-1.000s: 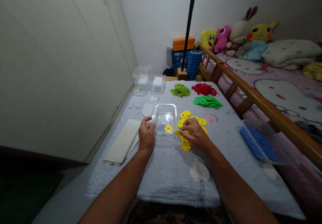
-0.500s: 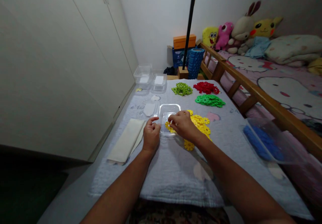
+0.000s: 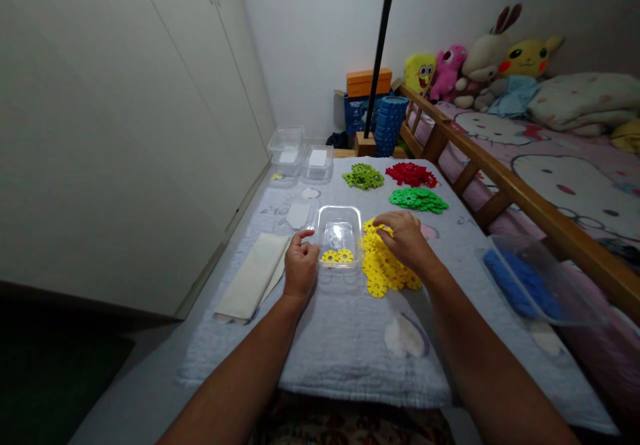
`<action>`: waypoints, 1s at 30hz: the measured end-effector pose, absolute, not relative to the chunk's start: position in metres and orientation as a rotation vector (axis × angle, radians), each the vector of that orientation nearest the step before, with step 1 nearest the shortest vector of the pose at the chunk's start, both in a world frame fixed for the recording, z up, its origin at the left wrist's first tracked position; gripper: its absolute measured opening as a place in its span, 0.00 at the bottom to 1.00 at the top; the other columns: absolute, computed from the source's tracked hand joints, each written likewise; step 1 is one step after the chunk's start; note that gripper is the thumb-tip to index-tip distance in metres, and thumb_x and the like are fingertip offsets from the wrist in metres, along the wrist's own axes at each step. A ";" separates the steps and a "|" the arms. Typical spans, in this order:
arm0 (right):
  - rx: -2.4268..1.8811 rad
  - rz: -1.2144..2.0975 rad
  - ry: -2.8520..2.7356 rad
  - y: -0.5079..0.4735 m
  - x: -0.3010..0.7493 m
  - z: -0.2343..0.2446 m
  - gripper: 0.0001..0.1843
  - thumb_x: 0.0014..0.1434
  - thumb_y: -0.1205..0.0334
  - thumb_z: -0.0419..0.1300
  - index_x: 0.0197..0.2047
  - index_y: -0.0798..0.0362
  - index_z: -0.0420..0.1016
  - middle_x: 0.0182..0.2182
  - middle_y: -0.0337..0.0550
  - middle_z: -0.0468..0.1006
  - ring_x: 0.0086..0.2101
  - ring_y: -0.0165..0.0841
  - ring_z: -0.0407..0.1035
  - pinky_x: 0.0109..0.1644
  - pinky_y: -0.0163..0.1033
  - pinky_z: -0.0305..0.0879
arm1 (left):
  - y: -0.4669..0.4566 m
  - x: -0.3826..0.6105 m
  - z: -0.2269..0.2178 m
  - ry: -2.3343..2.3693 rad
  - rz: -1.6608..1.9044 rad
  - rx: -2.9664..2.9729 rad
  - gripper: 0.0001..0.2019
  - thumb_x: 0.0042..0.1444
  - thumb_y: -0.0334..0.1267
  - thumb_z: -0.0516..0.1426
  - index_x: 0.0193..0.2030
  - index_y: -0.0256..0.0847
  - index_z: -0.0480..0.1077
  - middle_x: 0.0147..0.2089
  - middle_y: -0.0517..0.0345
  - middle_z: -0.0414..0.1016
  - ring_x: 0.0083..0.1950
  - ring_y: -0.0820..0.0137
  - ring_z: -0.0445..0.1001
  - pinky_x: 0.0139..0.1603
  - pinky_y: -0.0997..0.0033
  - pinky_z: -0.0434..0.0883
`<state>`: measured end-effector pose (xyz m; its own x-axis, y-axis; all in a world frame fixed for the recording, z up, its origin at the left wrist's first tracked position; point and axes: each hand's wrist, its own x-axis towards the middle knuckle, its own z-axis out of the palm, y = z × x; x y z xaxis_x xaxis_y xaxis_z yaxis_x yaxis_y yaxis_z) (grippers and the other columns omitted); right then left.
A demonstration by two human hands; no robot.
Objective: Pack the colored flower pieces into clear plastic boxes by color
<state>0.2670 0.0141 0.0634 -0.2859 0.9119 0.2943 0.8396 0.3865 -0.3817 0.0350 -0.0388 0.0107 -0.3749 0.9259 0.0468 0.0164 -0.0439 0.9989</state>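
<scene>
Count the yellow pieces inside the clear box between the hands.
2: one yellow piece in the near left of the clear box, another yellow piece just right of it. More may be hidden beneath.

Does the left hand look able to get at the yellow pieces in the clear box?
Probably yes: the left hand is right beside the clear box, whose open top leaves the yellow pieces uncovered.

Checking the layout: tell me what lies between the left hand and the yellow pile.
The head view shows a clear container with two yellow pieces between the left hand and the yellow pile.
</scene>
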 end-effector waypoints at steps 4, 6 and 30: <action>-1.714 0.121 -2.167 0.014 0.293 0.048 0.11 0.60 0.64 0.62 0.45 0.50 0.82 0.48 0.49 0.80 0.50 0.48 0.64 0.51 0.49 0.54 | -0.038 0.033 0.009 1.490 1.512 1.061 0.15 0.52 0.39 0.59 0.47 0.40 0.70 0.19 0.75 0.49 0.20 0.77 0.48 0.23 0.78 0.51; -1.727 0.102 -2.226 0.011 0.297 0.041 0.11 0.59 0.60 0.63 0.45 0.50 0.82 0.48 0.50 0.78 0.50 0.48 0.64 0.50 0.49 0.55 | -0.038 0.033 0.009 1.504 1.502 1.069 0.14 0.52 0.39 0.59 0.46 0.40 0.70 0.19 0.75 0.49 0.20 0.77 0.48 0.23 0.78 0.51; -1.670 0.317 -2.179 0.014 0.298 0.031 0.03 0.52 0.64 0.61 0.32 0.51 0.74 0.36 0.45 0.78 0.41 0.41 0.67 0.43 0.42 0.55 | -0.038 0.031 0.010 1.558 1.571 1.048 0.14 0.52 0.39 0.59 0.45 0.38 0.70 0.21 0.73 0.52 0.21 0.77 0.52 0.24 0.78 0.52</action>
